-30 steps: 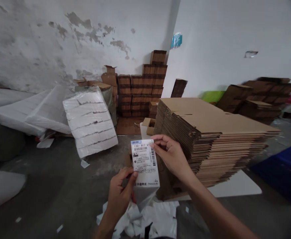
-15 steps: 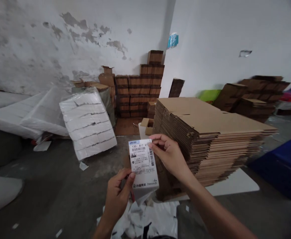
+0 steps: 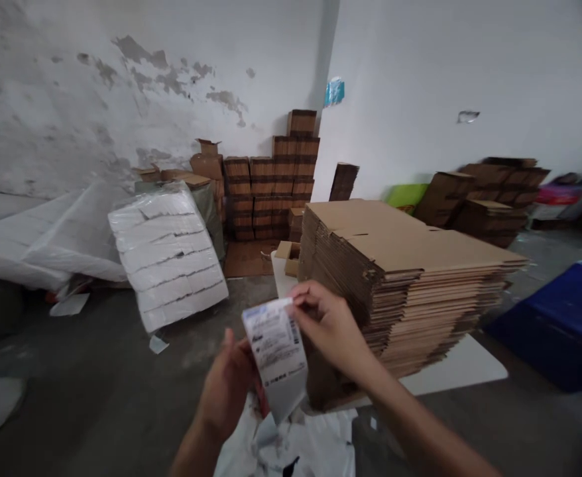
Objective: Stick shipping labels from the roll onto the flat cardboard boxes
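Note:
I hold a white shipping label (image 3: 274, 344) with barcodes and printed text in front of me, tilted and blurred. My right hand (image 3: 325, 324) pinches its top right corner. My left hand (image 3: 229, 387) is at the label's lower left edge, fingers curled toward it; whether it still grips the sheet I cannot tell. A grey strip of the label's backing hangs below. Under my hands lies a heap of white plastic bags (image 3: 301, 447).
A tall stack of flattened cardboard boxes (image 3: 410, 271) stands just right of my hands on a white board. A wrapped white bundle (image 3: 166, 255) leans at left. More cardboard stacks (image 3: 271, 185) line the back wall. A blue tarp (image 3: 564, 318) lies at right on the concrete floor.
The label has tilted leftward and dropped a little, and now bends. My left hand slid lower and turned side-on. The view has shifted to the right.

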The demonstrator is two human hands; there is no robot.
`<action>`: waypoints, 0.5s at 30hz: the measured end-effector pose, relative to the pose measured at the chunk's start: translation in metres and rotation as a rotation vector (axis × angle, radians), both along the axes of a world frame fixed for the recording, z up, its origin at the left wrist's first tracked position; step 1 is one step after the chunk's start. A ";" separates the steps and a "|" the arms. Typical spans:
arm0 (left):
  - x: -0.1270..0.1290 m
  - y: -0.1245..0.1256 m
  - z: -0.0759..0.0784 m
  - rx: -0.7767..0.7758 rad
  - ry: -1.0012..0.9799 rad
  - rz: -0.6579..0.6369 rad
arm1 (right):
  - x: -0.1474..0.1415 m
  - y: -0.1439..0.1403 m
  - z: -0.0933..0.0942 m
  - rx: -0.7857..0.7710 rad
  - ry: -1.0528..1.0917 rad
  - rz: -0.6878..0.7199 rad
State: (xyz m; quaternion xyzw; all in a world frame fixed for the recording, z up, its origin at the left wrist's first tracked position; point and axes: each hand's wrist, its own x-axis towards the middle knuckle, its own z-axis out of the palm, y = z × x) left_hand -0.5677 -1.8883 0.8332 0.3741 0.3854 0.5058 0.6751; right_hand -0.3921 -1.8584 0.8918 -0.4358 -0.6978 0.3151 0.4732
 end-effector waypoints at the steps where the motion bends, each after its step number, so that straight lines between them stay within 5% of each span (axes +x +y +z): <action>1: 0.000 0.005 0.006 -0.138 -0.155 -0.105 | -0.001 -0.006 0.000 0.050 -0.111 0.060; 4: 0.006 0.018 0.024 -0.430 -0.444 -0.233 | -0.004 -0.024 -0.004 0.223 -0.414 0.222; 8: 0.025 0.038 0.040 -0.471 -0.431 -0.057 | 0.016 -0.045 0.017 0.510 -0.484 0.136; 12: 0.036 0.062 0.039 -0.393 -0.388 0.141 | 0.078 -0.053 0.110 0.439 -0.083 0.037; 15: 0.029 0.072 0.028 -0.395 -0.333 0.067 | 0.134 -0.010 0.181 0.413 0.194 -0.257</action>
